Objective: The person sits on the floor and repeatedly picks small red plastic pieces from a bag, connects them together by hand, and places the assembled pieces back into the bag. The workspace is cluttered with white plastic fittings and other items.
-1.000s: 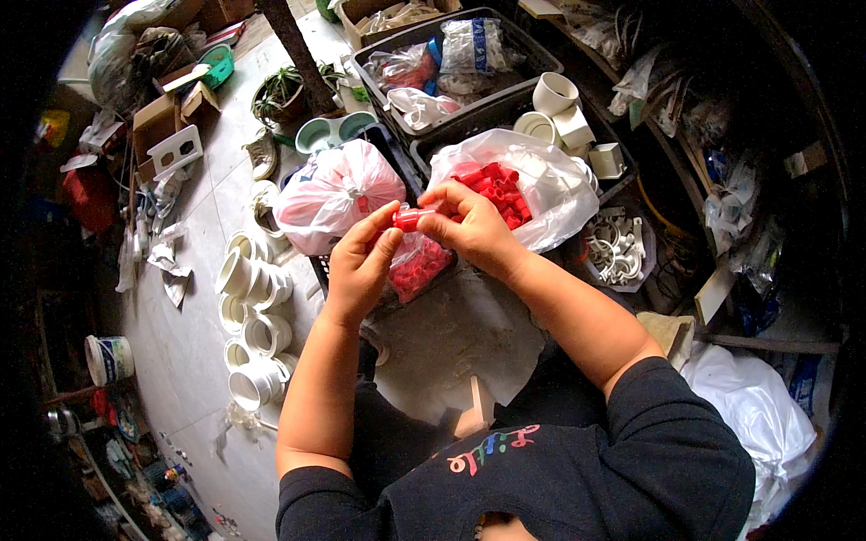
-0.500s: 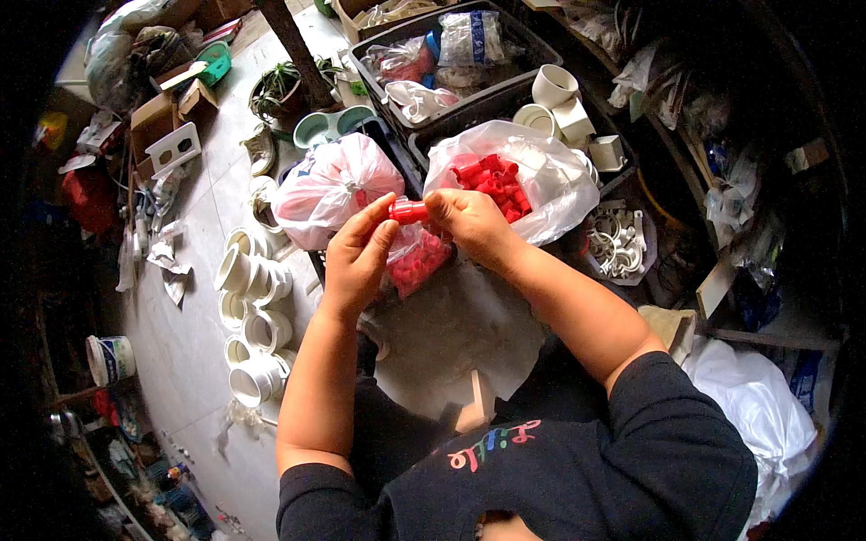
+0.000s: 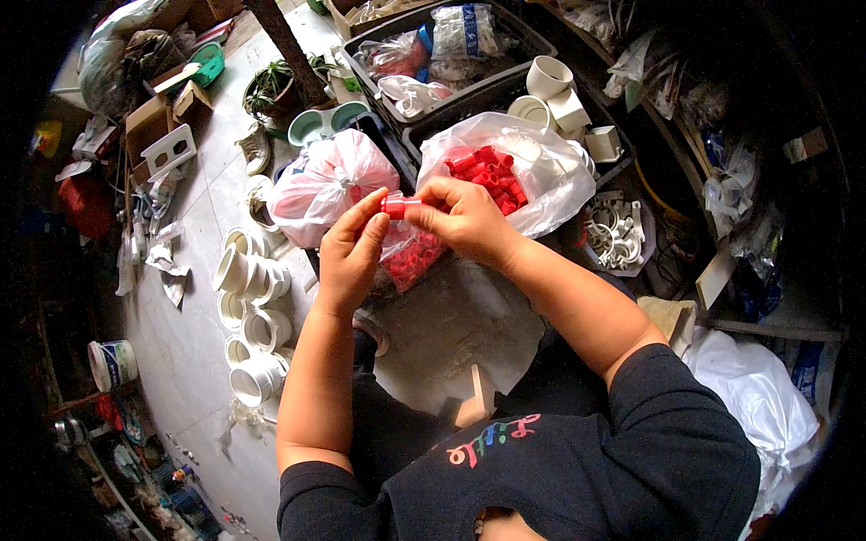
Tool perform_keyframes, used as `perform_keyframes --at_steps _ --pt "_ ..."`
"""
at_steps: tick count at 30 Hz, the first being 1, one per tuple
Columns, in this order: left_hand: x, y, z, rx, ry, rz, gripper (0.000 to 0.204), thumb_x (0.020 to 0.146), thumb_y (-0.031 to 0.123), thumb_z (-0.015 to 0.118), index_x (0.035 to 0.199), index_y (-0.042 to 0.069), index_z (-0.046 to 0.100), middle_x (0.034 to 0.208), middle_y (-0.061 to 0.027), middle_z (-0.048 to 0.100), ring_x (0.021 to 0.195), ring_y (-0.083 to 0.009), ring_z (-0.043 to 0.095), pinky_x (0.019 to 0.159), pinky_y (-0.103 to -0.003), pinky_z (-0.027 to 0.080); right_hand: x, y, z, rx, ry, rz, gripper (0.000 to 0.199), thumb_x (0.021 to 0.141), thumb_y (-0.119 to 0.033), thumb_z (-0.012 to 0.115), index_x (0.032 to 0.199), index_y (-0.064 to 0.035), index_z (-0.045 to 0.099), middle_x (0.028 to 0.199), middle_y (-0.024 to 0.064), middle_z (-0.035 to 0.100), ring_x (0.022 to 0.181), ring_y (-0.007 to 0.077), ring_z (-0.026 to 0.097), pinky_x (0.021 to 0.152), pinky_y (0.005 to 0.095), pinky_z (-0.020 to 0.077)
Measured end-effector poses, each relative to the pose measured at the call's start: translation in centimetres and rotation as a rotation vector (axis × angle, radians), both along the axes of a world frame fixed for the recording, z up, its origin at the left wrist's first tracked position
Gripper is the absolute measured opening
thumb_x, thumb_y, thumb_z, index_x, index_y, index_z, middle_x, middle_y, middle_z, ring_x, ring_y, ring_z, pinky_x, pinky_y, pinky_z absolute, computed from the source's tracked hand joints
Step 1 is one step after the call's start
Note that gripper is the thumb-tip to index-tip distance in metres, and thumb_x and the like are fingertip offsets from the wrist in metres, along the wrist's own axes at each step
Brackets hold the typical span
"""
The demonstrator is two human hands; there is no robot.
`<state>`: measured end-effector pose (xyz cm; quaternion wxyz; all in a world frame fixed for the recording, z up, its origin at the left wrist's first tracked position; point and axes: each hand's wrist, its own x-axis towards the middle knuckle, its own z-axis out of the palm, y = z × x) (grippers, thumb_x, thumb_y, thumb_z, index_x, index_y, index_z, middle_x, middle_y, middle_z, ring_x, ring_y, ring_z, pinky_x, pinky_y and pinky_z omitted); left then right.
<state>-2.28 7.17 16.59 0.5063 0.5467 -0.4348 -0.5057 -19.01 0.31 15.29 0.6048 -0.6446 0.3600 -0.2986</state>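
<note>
A short red plastic pipe fitting (image 3: 395, 207) is held level between my two hands. My left hand (image 3: 350, 257) pinches its left end between thumb and fingers. The thumb and fingers of my right hand (image 3: 467, 221) close on its right end, hiding that part. Just beyond my right hand, an open white plastic bag (image 3: 564, 180) holds a heap of red fittings (image 3: 492, 176). A tied whitish bag (image 3: 311, 194) stands beyond my left hand. Below the held fitting lies a clear bag of red pieces (image 3: 413, 260).
White pipe fittings (image 3: 257, 379) stand in a row on the floor at left. Black crates (image 3: 410, 135) with bags and white fittings are at the far side. A tub of white clips (image 3: 618, 234) sits at right; a potted plant (image 3: 271, 90) is far left.
My right fingers have shifted on the fitting, with the thumb now stretched further left along it. The left hand keeps its pinch. The whole view has moved slightly.
</note>
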Motion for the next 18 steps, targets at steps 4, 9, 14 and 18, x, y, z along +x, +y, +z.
perform_keyframes --at_steps 4,9,14,18 --pt "-0.1 0.0 0.1 -0.055 0.002 -0.006 0.031 0.085 0.011 0.053 0.114 -0.001 0.050 0.099 -0.0034 0.057 0.083 -0.0064 0.051 0.071 -0.017 0.040 0.0 0.1 0.3 -0.047 0.031 -0.062 0.031 0.074 -0.031 0.066 0.085 -0.0033 0.059 0.066 0.0079 0.059 0.062 0.0137 0.056 0.061 0.0276 0.0451" --pt "0.1 0.1 0.0 -0.025 -0.007 -0.009 0.030 0.085 0.011 0.053 0.114 0.000 0.051 0.095 0.0011 0.056 0.071 -0.0019 0.045 0.060 -0.013 0.035 0.2 0.3 1.2 -0.028 0.044 -0.052 0.039 0.072 -0.035 0.068 0.091 -0.0029 0.056 0.066 0.0071 0.058 0.062 0.0126 0.056 0.060 0.0275 0.0453" --pt "-0.5 -0.1 -0.1 -0.059 0.003 0.001 0.030 0.085 0.016 0.054 0.113 0.006 0.053 0.074 0.0064 0.051 0.053 0.0001 0.036 0.046 -0.014 0.028 0.2 0.0 0.3 -0.203 -0.025 -0.084 0.031 0.076 -0.025 0.065 0.093 -0.0011 0.053 0.068 0.0061 0.058 0.063 0.0103 0.056 0.059 0.0240 0.0446" --pt "-0.2 0.0 -0.1 -0.049 0.024 -0.012 0.029 0.085 0.012 0.053 0.112 0.001 0.051 0.091 -0.0001 0.055 0.075 -0.0052 0.046 0.066 -0.017 0.036 0.3 0.7 1.5 -0.014 -0.076 0.003 0.024 0.075 -0.013 0.065 0.092 -0.0022 0.053 0.070 -0.0007 0.055 0.064 0.0056 0.050 0.057 0.0199 0.0415"
